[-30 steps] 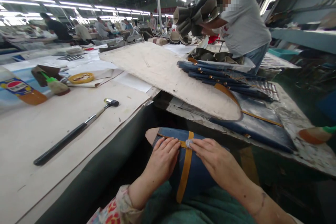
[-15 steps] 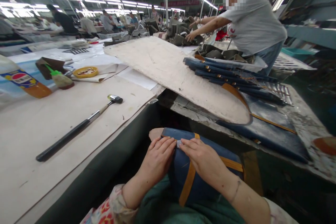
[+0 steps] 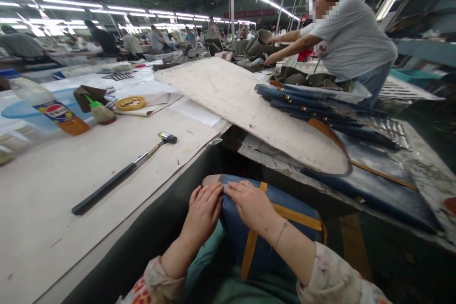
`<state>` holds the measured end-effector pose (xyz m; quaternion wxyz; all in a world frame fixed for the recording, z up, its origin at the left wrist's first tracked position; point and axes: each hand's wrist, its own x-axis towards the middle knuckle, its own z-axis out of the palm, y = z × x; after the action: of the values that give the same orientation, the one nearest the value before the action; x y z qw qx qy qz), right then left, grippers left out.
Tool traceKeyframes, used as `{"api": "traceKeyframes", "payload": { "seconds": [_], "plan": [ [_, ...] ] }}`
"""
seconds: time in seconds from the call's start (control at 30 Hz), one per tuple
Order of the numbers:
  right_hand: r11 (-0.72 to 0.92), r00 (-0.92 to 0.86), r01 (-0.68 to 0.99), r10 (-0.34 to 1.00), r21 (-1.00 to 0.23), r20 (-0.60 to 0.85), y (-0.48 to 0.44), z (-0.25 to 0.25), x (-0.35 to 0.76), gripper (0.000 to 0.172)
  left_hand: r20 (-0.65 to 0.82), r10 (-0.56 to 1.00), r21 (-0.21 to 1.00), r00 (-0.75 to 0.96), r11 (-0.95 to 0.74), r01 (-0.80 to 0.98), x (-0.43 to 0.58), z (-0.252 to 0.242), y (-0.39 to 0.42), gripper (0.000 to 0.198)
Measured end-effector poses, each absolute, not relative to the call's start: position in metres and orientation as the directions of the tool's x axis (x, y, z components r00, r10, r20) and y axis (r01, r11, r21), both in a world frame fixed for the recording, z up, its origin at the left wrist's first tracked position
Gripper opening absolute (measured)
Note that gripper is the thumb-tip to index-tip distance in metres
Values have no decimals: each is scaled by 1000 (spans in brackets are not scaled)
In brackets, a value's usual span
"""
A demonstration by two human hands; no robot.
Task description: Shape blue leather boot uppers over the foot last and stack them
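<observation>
A dark blue leather-like panel with yellow-brown straps [image 3: 235,232] rests over my lap, with a pinkish-beige board end [image 3: 211,179] showing at its upper left corner. My left hand [image 3: 204,211] grips the panel's far edge near that corner, its fingers curled over. Close beside it, my right hand [image 3: 252,205] pinches the same edge, thumb hidden. Between the fingertips a small pale piece [image 3: 225,188] shows, too small to name. A hammer with a black handle [image 3: 109,187] lies on the table to the left, apart from both hands.
On the left table [image 3: 39,209] stand a drink bottle [image 3: 59,113], a green-tipped glue bottle [image 3: 101,111] and a yellow dish [image 3: 130,103]. A large pale board [image 3: 249,104] slants across the gap. Blue pieces [image 3: 320,109] are stacked right; a co-worker [image 3: 356,33] leans over dark pieces.
Both hands have moved left along the panel's far edge, closer to its corner. My view has shifted slightly left. The co-worker's hands have moved among the dark pieces.
</observation>
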<state>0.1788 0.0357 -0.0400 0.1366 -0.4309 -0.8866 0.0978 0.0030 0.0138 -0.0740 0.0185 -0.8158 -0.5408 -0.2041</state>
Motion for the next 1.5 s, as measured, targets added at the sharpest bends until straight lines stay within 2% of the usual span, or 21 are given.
{"api": "traceKeyframes", "payload": {
  "seconds": [0.37,0.5,0.7,0.87,1.03,1.17,1.3,1.37,1.5],
  "plan": [
    [617,-590,749,787,-240,180,32,-38,188,38,369,864,210,342,-436,875,16,-80,3,41],
    [617,-591,758,787,-212,175,17,-35,216,40,373,854,213,363,-460,862,22,-74,-1,35],
    [623,-594,778,770,-76,231,-15,-42,267,48,398,853,185,338,-436,881,27,-70,-2,32],
    [527,-506,850,808,15,303,-51,-60,294,53,378,862,117,337,-406,906,29,-72,-4,36],
    [491,-442,868,831,-74,337,-73,-70,309,45,386,861,98,333,-397,913,28,-69,-2,36],
    [512,-429,840,829,-181,358,-70,-51,326,36,377,869,95,320,-380,920,27,-67,0,34],
    [426,-289,890,802,-162,523,-60,-11,361,36,354,880,73,315,-362,929,7,-56,4,32],
    [391,-236,907,779,-155,581,-57,0,373,38,393,869,65,301,-353,933,-19,-41,10,34],
    [416,-296,891,834,-181,465,-59,-16,358,33,482,866,-13,137,-149,989,-102,-5,28,48]
  ]
}}
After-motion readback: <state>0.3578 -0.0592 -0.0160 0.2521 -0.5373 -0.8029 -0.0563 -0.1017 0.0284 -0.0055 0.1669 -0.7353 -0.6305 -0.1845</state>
